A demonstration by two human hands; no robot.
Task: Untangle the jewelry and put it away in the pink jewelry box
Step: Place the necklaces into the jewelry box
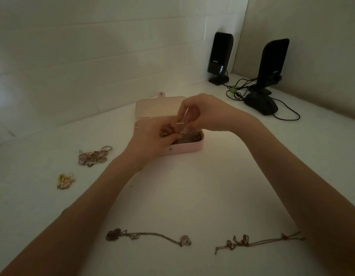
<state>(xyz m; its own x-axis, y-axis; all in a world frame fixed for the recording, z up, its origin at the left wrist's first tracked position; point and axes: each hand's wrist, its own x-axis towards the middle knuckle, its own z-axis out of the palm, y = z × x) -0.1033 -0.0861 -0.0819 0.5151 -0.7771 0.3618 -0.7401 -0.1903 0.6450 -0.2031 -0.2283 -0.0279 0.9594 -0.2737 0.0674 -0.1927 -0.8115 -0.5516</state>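
We find two black speakers (220, 56) and cables behind the open pink jewelry box (184, 149). Both hands, left hand (152, 140) and right hand (204, 112), pinch a thin chain over it. Tangled chains (93, 156) lie left.

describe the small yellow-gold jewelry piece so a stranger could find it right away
Start at the open pink jewelry box on the white table. Left of it lies a tangled pile of rings and chains; nearer the camera sits the yellow-gold piece. It alone is bright yellow and compact.
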